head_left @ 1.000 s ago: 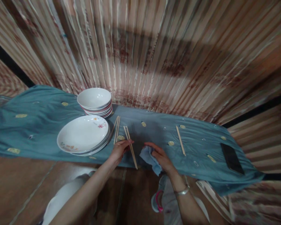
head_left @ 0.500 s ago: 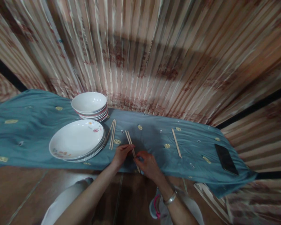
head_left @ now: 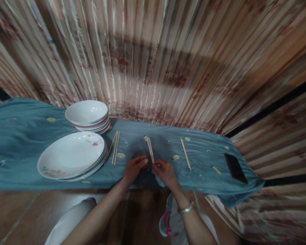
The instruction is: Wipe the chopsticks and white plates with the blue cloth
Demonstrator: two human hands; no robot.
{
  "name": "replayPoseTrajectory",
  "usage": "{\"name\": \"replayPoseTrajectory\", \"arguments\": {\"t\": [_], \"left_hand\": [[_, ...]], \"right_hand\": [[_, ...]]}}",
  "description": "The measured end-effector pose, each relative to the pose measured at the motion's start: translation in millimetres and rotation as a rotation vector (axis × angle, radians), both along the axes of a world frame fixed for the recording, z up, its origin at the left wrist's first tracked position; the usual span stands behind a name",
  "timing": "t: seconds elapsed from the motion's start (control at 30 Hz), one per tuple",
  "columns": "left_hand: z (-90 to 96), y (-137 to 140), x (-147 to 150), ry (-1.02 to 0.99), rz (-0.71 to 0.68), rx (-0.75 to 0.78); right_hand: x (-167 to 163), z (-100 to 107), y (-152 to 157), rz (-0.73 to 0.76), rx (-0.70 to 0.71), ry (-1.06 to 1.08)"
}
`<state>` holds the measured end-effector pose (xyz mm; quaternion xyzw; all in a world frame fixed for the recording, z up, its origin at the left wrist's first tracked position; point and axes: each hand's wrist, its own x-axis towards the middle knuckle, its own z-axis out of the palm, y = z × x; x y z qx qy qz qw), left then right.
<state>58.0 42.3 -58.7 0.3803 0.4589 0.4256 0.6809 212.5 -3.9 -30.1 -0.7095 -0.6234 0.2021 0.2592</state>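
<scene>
A pair of wooden chopsticks (head_left: 150,149) points away from me at the middle of the table, with the near ends pinched in the fingers of my right hand (head_left: 165,173). My left hand (head_left: 135,168) hovers just left of them, fingers loosely bent and apart from the sticks. Beneath my right hand shows a pale blue patch (head_left: 159,180), perhaps cloth; I cannot make it out. More chopsticks (head_left: 115,148) lie to the left by the plates. To the right rests another pair of chopsticks (head_left: 185,153), side by side.
On the left stand a stack of large white plates (head_left: 73,154) with flower prints and, behind it, a stack of white bowls (head_left: 88,112). A black phone (head_left: 235,168) lies at the right end of the teal tablecloth (head_left: 201,156). A pleated curtain (head_left: 153,61) hangs behind.
The chopsticks have moved away from the near table edge and turned more upright in view. My left hand has come off them; my right hand still grips them. The view has shifted slightly right.
</scene>
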Motion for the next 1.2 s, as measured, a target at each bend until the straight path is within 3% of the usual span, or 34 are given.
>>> {"name": "replayPoseTrajectory", "arguments": {"t": [0.2, 0.3, 0.47, 0.67, 0.83, 0.93, 1.03, 1.2], "left_hand": [[0.7, 1, -5, 0.100, -0.023, 0.088], [-5.0, 5, -13, 0.153, -0.001, 0.153], [-14.2, 13, -36, 0.262, 0.058, 0.337], [-10.5, 13, -67, 0.679, -0.004, 0.685], [-16.3, 9, -83, 0.915, 0.015, 0.867], [-23.3, 6, -88, 0.992, 0.017, 0.914], [-28.4, 4, -91, 1.024, -0.003, 0.888], [-30.6, 6, -90, 1.024, -0.023, 0.864]], "right_hand": [[77, 11, 11, -0.293, -0.182, -0.319], [100, 13, 10, -0.372, -0.274, -0.405], [110, 10, 13, -0.389, -0.336, -0.462], [117, 9, 20, -0.400, -0.359, -0.511], [126, 14, 9, -0.483, -0.209, -0.505], [126, 19, 1, -0.536, 0.058, -0.406], [112, 21, 0, -0.479, 0.269, -0.180], [54, 11, 11, -0.309, 0.286, 0.432]]}}
